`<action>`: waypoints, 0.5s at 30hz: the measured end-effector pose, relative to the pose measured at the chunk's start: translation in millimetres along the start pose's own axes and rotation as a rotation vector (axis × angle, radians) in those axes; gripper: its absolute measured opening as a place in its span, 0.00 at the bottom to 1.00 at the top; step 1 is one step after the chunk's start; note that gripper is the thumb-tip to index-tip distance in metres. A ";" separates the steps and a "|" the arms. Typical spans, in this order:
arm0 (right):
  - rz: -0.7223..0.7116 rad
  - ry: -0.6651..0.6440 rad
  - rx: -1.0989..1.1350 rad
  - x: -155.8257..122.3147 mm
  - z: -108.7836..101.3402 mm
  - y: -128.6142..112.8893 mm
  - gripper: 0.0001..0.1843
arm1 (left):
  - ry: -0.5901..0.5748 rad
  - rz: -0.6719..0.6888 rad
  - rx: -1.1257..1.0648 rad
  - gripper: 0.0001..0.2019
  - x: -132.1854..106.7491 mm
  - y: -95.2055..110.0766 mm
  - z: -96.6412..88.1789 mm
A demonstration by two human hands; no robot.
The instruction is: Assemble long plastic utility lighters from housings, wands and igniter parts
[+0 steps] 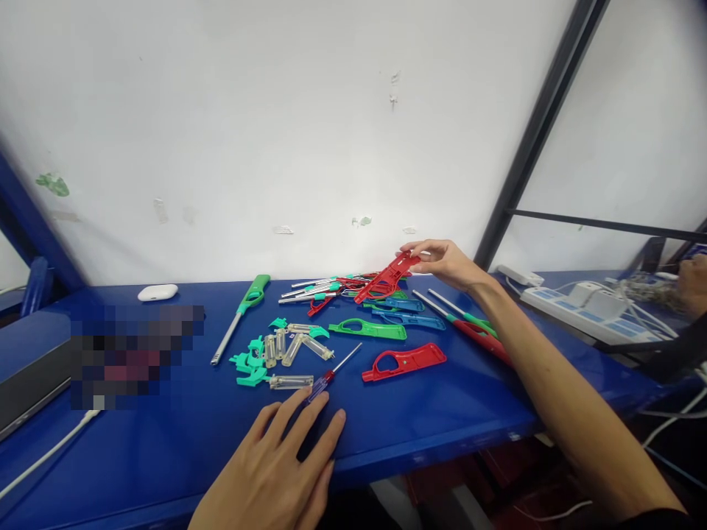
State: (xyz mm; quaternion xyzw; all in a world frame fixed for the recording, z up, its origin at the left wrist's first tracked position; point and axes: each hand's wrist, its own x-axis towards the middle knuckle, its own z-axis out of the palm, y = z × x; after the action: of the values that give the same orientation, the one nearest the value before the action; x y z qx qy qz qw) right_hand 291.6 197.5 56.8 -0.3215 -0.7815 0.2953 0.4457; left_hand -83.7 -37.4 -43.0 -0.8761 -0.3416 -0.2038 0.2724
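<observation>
Pinched between the fingers of my right hand [442,261] is a red lighter casing half [384,281], tilted above a pile of parts at the back of the table. My left hand [281,456] lies at the front edge with its fingers spread. Its fingertips reach the handle of a screwdriver [325,383], whose shaft points away to the right. Another red casing half [417,361] and a green casing half [370,329] lie flat beyond. Several transparent fuel tanks [292,382] and turquoise triggers [251,377] are scattered left of the screwdriver.
Metal lighter tubes [306,294] and blue casing halves [409,319] lie at the back. A whole green lighter [241,316] is at left. Red and green lighters [483,340] lie beneath my right forearm. A power strip [585,313] and another person's hand [693,287] are at right.
</observation>
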 end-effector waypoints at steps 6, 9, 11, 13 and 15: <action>0.052 -0.039 0.040 0.5 16.7 -15.6 0.15 | 0.016 -0.009 -0.009 0.20 -1.4 -0.7 0.2; 0.092 -0.091 0.021 -4.1 34.8 -39.3 0.18 | 0.020 -0.017 -0.030 0.20 -0.6 -0.6 -0.9; 0.095 -0.109 -0.004 -16.1 49.5 -61.1 0.19 | 0.011 -0.034 -0.060 0.20 0.4 -0.3 -2.4; 0.071 -0.098 -0.016 -38.7 64.0 -82.8 0.17 | 0.012 -0.057 -0.085 0.19 1.2 0.2 -3.9; 0.043 -0.071 -0.018 -71.6 76.1 -98.1 0.12 | 0.019 -0.064 -0.088 0.18 1.3 1.1 -4.6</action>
State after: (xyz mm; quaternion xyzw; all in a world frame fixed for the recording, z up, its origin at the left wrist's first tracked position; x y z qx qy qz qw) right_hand 229.0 68.6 61.3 -0.3315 -0.7923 0.3093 0.4082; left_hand -82.8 -40.2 -39.2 -0.8740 -0.3575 -0.2354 0.2299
